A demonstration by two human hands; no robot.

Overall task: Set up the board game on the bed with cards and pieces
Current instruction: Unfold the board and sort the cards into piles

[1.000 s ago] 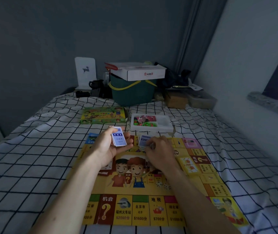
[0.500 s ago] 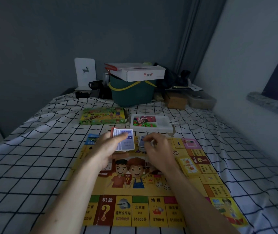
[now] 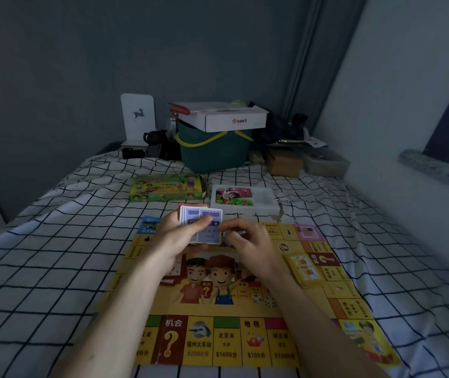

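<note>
We hold a small stack of cards (image 3: pixel 201 224) in our left hand (image 3: pixel 179 236), fingers curled around it and the thumb pressed across its face; the cards stand nearly upright, long axis running up and away from the palm, faces turned toward us. They are pale purple with white borders and a darker banner near the top, and the front card is slid a little toward our right hand (image 3: pixel 248 238). That hand sits just beside the stack, fingers bent, fingertips pinching the front card's right edge. How many cards the stack holds we cannot tell. Below both hands lies one game board (image 3: pixel 218 306), flat on the checked bed cover (image 3: pixel 54 268), its long axis running away from us, yellow with two cartoon children at the centre and priced squares along the near edge. To the right of our right hand one yellow card pile (image 3: pixel 303 267) rests on the board. Beyond the hands sit one green game box (image 3: pixel 167 188) and one white tray (image 3: pixel 245 200) of coloured pieces.
</note>
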